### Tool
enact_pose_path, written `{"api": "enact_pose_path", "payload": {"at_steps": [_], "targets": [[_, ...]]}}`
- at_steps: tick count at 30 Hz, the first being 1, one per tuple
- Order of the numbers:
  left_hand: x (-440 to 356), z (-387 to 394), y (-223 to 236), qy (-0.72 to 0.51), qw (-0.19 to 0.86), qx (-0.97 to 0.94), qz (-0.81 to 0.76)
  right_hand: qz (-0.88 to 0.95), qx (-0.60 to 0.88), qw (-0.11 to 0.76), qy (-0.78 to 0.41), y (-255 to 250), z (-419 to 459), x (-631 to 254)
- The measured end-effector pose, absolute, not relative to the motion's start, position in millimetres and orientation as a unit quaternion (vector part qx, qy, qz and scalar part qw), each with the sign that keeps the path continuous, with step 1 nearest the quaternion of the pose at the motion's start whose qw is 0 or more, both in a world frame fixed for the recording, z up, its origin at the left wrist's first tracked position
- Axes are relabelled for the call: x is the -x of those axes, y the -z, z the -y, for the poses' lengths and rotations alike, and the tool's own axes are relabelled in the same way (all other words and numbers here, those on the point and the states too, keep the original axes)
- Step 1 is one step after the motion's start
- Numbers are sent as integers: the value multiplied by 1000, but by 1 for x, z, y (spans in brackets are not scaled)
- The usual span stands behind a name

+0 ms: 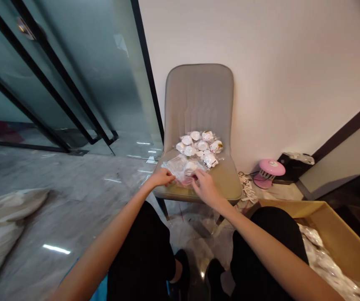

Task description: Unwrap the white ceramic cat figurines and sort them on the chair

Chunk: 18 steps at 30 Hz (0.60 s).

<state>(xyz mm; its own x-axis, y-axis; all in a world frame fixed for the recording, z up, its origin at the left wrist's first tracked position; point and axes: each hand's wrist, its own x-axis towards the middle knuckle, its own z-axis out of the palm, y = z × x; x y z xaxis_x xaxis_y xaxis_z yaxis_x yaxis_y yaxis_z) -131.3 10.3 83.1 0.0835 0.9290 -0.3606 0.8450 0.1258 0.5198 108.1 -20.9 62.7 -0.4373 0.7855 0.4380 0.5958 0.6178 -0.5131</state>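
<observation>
On the chair (200, 94), a clear bag (173, 165) is lying crumpled, its film blurring a white piece (190, 167); whether that is inside or beneath, I cannot tell. A yellow box (345, 228) is running out of frame at lower right. I am reaching both arms forward, left hand (164, 177) and right hand (204, 184) apart, each pinching the bag's near side. Wrapped pieces (189, 151) are sitting behind, and a pale wall (277, 62) is rising above grey floor (82, 219).

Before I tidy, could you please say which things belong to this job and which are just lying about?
Likely in use:
clear plastic bag, at left hand and right hand
white packets in clear wrap
beige padded chair beneath
open yellow box of similar packets

Apparently lying about:
pink round plastic device
black boxy device
crumpled off-white cloth
</observation>
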Motion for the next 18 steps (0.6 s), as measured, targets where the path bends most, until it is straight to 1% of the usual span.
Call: {"api": "enact_pose_path", "payload": {"at_steps": [3, 6, 13, 18], "targets": [[127, -11, -82, -35, 387, -628, -674, 843, 374, 338, -188, -47, 26, -85], [121, -12, -81, -22, 411, -621, -668, 832, 372, 346, -225, -29, 19, -68], [115, -11, -82, -20, 410, -619, -670, 812, 388, 347, -266, -4, 4, -54], [114, -8, -82, -20, 417, -615, -670, 815, 389, 343, -258, 3, 4, -48]]}}
